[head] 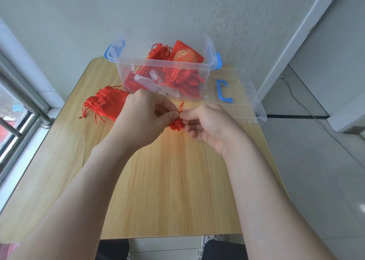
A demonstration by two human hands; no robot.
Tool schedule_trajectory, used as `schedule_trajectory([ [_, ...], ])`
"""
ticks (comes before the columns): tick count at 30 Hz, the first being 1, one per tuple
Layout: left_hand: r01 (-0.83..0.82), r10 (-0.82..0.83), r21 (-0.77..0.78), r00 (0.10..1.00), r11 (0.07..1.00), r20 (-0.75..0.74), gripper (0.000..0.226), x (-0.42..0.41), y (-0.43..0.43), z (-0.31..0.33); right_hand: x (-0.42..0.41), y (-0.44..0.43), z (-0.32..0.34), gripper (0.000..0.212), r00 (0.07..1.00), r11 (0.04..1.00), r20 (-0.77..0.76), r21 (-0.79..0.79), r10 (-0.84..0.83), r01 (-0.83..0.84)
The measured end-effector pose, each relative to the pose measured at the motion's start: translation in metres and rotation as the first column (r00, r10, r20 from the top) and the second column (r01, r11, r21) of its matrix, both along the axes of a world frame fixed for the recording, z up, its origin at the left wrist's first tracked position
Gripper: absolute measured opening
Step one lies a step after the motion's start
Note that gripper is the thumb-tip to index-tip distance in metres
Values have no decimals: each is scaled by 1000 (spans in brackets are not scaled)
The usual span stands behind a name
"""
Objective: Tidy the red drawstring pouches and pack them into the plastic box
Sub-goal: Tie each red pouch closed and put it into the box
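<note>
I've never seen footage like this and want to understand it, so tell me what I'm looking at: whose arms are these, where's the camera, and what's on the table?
There is no machine here: a person wears a camera on the head, looking forward and down, so the two bare arms are their own. This is the only view. The left hand and right hand meet over the wooden table, each with a pinching grip on a small red pouch at its gathered neck, where the drawstring sticks up. At the back stands a clear plastic box with blue latches, holding several red pouches. Its lid lies to the right of it. A pile of loose pouches lies left of the hands.
</note>
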State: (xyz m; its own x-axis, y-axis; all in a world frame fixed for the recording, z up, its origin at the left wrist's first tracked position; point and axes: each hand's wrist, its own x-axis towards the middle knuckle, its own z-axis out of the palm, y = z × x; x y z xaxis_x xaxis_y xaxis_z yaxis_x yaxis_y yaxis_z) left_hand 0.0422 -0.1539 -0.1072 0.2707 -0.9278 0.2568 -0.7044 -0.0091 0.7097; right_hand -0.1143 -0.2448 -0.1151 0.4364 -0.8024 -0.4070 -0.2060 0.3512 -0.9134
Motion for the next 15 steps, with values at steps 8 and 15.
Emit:
schedule_trajectory([
  [8, 7, -32, 180, 990, 984, 138, 15, -7, -5, -6, 2, 2, -1, 4, 985, 980, -163, -175, 62, -91],
  [15, 32, -79, 201, 970, 979, 229, 42, -7, -4, -12, 3, 6, 2, 7, 973, 958, -214, -247, 90, -143],
])
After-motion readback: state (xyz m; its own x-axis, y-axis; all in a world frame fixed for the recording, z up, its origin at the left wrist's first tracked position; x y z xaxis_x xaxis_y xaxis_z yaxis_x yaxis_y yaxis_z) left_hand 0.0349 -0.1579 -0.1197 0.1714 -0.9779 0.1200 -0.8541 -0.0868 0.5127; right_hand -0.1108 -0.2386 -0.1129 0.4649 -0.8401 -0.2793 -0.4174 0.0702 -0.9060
